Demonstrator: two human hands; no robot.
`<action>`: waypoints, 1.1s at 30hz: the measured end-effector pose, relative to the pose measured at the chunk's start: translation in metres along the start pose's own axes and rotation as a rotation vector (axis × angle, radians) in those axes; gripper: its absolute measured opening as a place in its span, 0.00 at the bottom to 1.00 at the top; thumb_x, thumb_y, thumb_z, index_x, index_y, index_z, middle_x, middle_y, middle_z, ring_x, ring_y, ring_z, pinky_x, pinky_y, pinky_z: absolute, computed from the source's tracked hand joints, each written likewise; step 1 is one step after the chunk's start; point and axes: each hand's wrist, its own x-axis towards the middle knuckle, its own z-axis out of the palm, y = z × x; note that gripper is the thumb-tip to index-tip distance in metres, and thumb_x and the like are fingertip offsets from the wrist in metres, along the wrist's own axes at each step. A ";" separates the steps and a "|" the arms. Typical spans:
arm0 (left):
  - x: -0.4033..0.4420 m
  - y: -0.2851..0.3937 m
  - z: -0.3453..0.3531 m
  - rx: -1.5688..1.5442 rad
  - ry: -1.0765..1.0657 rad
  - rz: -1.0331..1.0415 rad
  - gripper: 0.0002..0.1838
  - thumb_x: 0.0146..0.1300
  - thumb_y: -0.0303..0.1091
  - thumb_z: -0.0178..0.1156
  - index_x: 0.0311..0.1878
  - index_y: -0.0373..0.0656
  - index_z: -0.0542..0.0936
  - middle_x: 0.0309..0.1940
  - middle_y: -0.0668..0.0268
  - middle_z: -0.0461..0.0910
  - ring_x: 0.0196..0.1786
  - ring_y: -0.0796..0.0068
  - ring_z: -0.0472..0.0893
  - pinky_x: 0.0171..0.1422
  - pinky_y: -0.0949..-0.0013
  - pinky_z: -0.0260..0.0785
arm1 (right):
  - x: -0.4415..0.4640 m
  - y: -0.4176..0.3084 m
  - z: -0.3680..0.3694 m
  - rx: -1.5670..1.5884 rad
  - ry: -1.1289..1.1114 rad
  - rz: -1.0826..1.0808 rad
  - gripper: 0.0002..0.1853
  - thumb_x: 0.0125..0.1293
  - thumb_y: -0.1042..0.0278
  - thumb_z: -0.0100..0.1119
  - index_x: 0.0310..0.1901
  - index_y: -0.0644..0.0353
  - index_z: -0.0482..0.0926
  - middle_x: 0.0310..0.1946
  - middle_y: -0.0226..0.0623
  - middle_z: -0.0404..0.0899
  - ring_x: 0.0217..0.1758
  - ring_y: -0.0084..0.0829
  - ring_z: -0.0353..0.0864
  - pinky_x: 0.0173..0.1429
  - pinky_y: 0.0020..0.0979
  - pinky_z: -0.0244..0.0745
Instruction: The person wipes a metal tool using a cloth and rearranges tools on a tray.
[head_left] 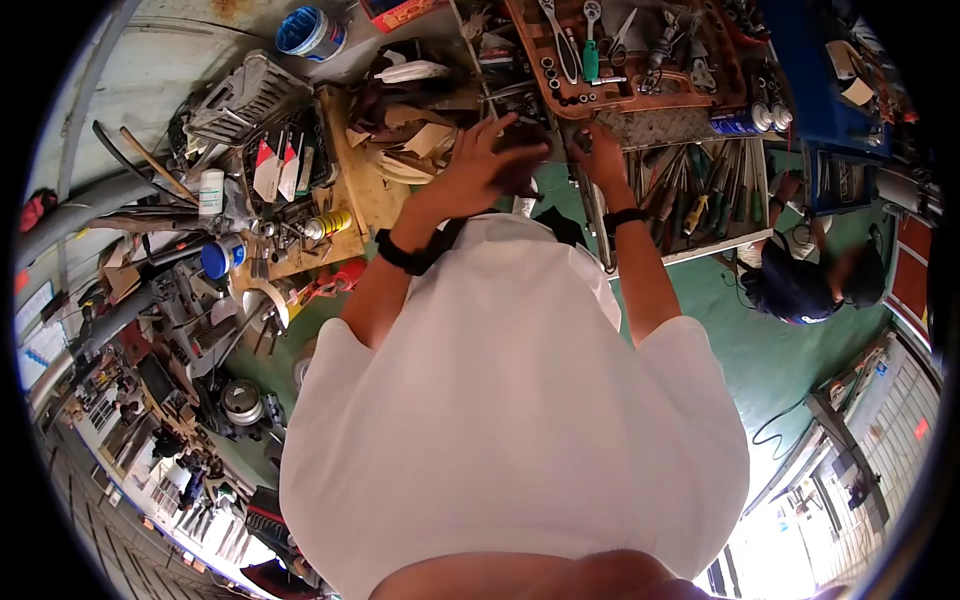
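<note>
- Drawer [692,249]: one, right of the right hand; full of screwdrivers [697,205] and similar long tools, handles mostly toward the person.
- Right hand [598,157]: at the drawer's upper left corner, fingers curled; whether it grips anything, cannot tell.
- Left hand [480,168]: fingers spread, over a dark item [521,180], blurred; contact unclear.
- Metal plate [655,128]: patterned, directly beyond the drawer.
- Orange case [598,106]: beyond the plate; holds scissors [624,35], sockets and a green-handled ratchet [591,58].
- Wooden bench [372,190]: left of the left hand; bears scraps [425,140], a yellow can [328,224] and a white bottle [211,192].
- Blue bucket [310,35]: far left, beyond the bench.
- Co-worker [795,285]: dark clothing, right of the drawer.
</note>
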 end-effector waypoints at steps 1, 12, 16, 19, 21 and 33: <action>0.000 0.012 -0.006 -0.032 0.037 0.096 0.41 0.46 0.21 0.64 0.67 0.66 0.73 0.69 0.60 0.59 0.71 0.49 0.58 0.74 0.49 0.53 | 0.003 -0.004 -0.004 0.003 -0.001 0.031 0.20 0.60 0.59 0.69 0.48 0.60 0.76 0.46 0.50 0.77 0.50 0.52 0.77 0.51 0.48 0.77; -0.007 0.013 -0.005 -0.615 0.191 -0.087 0.24 0.58 0.20 0.61 0.60 0.40 0.74 0.46 0.59 0.75 0.47 0.61 0.78 0.53 0.66 0.71 | 0.079 0.010 -0.018 -0.174 0.185 -0.344 0.16 0.65 0.68 0.62 0.54 0.57 0.79 0.44 0.48 0.77 0.44 0.49 0.80 0.49 0.48 0.76; -0.020 0.010 -0.015 -0.781 0.171 -0.168 0.18 0.65 0.22 0.58 0.58 0.37 0.73 0.46 0.63 0.78 0.47 0.72 0.77 0.54 0.69 0.70 | 0.097 0.013 -0.036 -0.167 -0.188 -0.326 0.16 0.66 0.73 0.59 0.55 0.56 0.80 0.44 0.48 0.77 0.46 0.48 0.79 0.51 0.46 0.76; -0.027 -0.004 -0.008 -0.792 0.239 -0.188 0.16 0.67 0.25 0.58 0.58 0.39 0.74 0.46 0.62 0.78 0.47 0.69 0.78 0.53 0.68 0.71 | 0.104 0.013 -0.044 -0.211 -0.277 -0.393 0.15 0.66 0.74 0.58 0.54 0.57 0.79 0.44 0.47 0.77 0.46 0.48 0.79 0.50 0.46 0.76; -0.030 -0.005 -0.009 -0.791 0.303 -0.161 0.15 0.67 0.25 0.58 0.56 0.40 0.75 0.45 0.63 0.78 0.47 0.70 0.78 0.53 0.69 0.71 | 0.112 0.015 -0.047 -0.272 -0.314 -0.443 0.15 0.67 0.75 0.57 0.55 0.58 0.79 0.44 0.47 0.77 0.46 0.49 0.79 0.49 0.46 0.76; -0.048 -0.017 -0.009 -0.835 0.384 -0.200 0.13 0.70 0.25 0.55 0.56 0.39 0.75 0.44 0.67 0.79 0.46 0.76 0.75 0.53 0.71 0.69 | 0.113 0.019 -0.061 -0.423 -0.407 -0.688 0.28 0.57 0.87 0.58 0.61 0.58 0.72 0.52 0.47 0.73 0.50 0.51 0.77 0.51 0.47 0.79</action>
